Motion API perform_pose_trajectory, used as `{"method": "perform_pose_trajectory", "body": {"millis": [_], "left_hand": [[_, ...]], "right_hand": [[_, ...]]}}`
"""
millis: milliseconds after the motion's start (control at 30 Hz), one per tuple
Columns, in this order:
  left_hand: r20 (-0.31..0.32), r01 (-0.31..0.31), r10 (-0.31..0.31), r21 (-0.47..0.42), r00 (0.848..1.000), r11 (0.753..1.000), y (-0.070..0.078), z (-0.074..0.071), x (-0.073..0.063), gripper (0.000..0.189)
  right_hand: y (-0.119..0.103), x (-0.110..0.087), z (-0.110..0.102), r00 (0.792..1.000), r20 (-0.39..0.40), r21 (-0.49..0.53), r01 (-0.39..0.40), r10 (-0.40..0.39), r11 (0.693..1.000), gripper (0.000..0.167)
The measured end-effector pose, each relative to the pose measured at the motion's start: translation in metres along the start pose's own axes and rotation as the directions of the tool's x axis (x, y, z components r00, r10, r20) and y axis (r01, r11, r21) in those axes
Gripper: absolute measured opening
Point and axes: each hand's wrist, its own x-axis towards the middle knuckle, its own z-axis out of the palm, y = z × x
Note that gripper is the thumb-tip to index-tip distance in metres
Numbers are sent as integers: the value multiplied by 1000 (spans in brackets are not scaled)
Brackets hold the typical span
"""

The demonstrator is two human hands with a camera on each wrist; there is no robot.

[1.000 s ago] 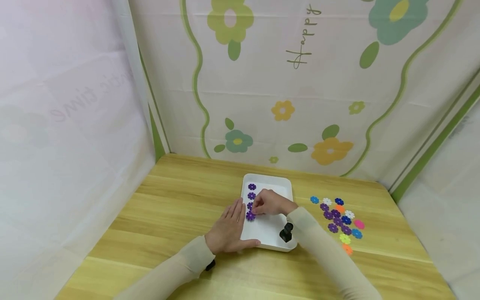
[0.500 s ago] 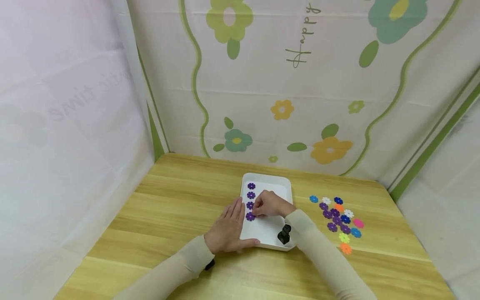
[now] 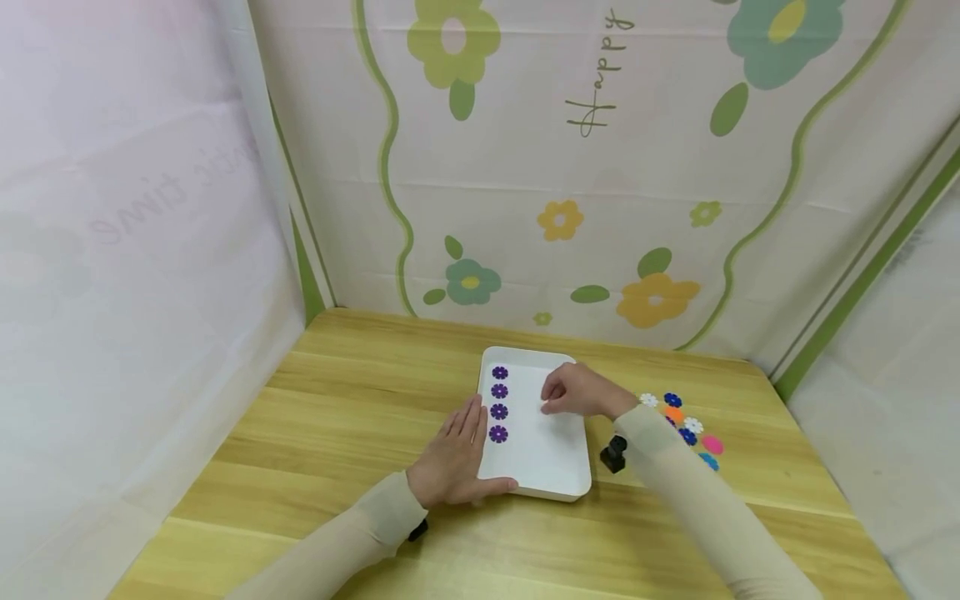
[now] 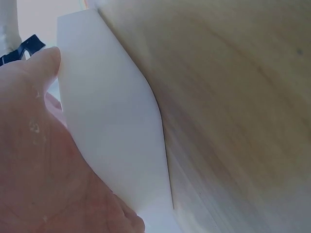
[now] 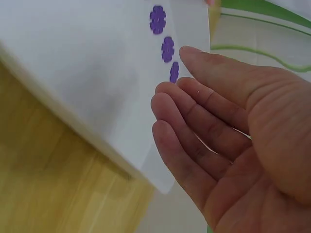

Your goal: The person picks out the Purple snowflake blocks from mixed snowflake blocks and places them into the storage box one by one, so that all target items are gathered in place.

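Note:
A white rectangular tray (image 3: pixel 540 454) holds a column of several purple flower-shaped discs (image 3: pixel 498 412) along its left side. My left hand (image 3: pixel 448 462) rests against the tray's left edge with straight fingers, its thumb along the near rim. The left wrist view shows that thumb and palm against the tray's outer wall (image 4: pixel 109 102). Over the tray's right side is my right hand (image 3: pixel 581 390). In the right wrist view its fingers (image 5: pixel 180 150) are loosely bent with nothing between them and the thumb; some purple discs (image 5: pixel 157 20) show beyond.
On the wooden table (image 3: pixel 360 417), right of the tray, lie loose flower discs, including orange (image 3: pixel 674 413), blue (image 3: pixel 672 400) and pink (image 3: pixel 712 445) ones; the right sleeve (image 3: pixel 697 483) hides part of them. A flower-printed cloth (image 3: pixel 510 167) hangs behind the table.
My right hand has let go of the lowest purple disc in the column and moved right and slightly up, toward the tray's right edge. The left hand stays in place.

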Motion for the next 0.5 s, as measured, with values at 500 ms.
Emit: {"method": "perform_pose_trajectory", "body": {"millis": [500], "left_hand": [[-1,-22,22,-22,1000,1000,-1,-2,-2,120]], "right_hand": [[83,-78,-51,987,-50,-42,-154,152,987,23]]}}
